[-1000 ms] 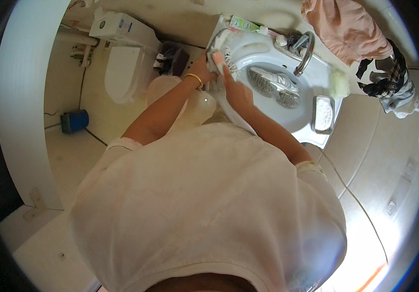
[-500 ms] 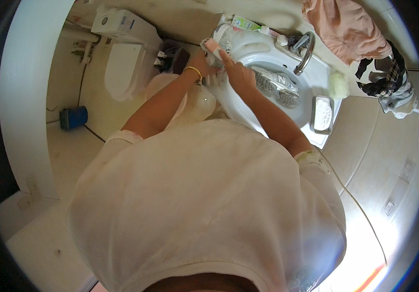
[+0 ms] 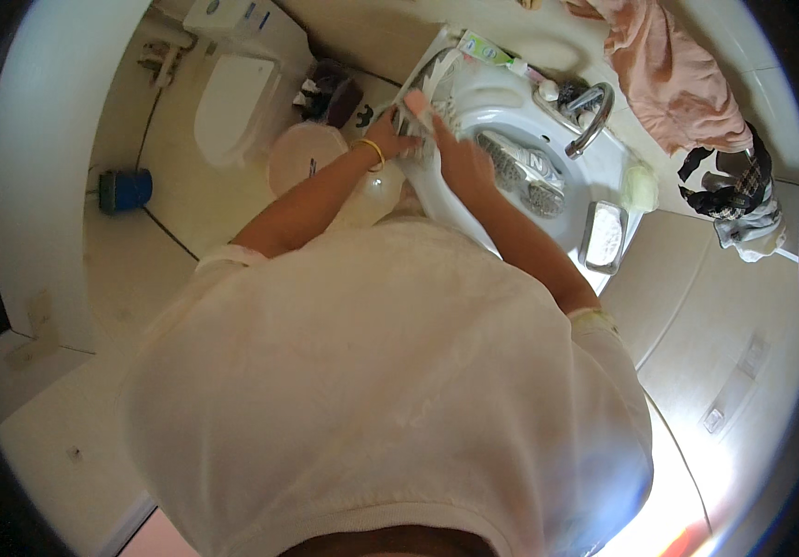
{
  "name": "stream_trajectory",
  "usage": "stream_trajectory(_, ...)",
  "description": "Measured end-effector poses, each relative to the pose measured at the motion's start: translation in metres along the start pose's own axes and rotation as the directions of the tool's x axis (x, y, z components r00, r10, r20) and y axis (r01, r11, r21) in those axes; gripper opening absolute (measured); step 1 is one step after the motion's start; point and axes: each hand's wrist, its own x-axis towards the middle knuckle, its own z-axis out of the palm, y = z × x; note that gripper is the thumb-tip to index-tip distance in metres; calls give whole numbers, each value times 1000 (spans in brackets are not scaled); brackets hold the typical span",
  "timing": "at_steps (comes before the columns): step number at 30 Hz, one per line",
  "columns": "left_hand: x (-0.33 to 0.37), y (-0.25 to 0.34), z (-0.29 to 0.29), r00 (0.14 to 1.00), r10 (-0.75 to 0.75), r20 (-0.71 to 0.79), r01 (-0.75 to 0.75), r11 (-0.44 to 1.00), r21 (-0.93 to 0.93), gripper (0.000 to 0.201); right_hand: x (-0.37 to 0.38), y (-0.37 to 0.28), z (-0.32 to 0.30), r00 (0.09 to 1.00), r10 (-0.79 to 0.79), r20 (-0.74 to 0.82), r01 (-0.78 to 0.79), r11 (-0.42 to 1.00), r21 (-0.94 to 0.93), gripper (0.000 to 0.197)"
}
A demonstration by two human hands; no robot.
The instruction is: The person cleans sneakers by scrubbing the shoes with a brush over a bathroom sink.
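Note:
At the left end of the sink, my left hand (image 3: pixel 388 139), with a yellow bangle at its wrist, grips the near edge of a grey and white shoe (image 3: pixel 441 85). My right hand (image 3: pixel 460 158) is closed round a pink-topped scrub brush (image 3: pixel 415 101) and presses it against the shoe. The brush's underside and part of the shoe are hidden by my fingers. Just right of my right hand, a grey and white sneaker (image 3: pixel 539 172) lies on its side in the white basin (image 3: pixel 578 190).
A curved metal faucet (image 3: pixel 594 125) rises behind the basin. A dish with a white bar (image 3: pixel 606 235) and a pale green scrubber (image 3: pixel 640 188) occupy the right rim. Toothpaste boxes (image 3: pixel 483 48) line the back. To the left are a pink tub (image 3: pixel 293 162), a toilet (image 3: pixel 237 111) and a blue bin (image 3: pixel 125 191).
The brush has come down from a raised, tilted position onto the shoe, and my right hand is lower. The whole view has shifted slightly.

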Motion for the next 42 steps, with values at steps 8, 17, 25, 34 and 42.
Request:
stream_trajectory(8,-6,5,1,993,89,-75,-86,995,46,96,-23,9,17,997,79,-21,-80,997,-11,45)
stream_trajectory(17,-3,3,0,1000,23,-12,-22,999,28,92,-22,7,13,996,46,-81,-44,999,30,55)
stream_trajectory(25,-24,41,-13,996,-79,-47,76,996,-45,87,-4,11,-6,989,145,-15,-142,984,109,47)
stream_trajectory(34,-37,14,-13,946,-254,199,323,761,-563,52,-9,0,-11,1000,23,1,-23,1000,10,44)
stream_trajectory(42,-31,-12,-16,907,-227,355,420,565,-710,48,-2,-8,-4,995,-43,86,34,994,105,44)
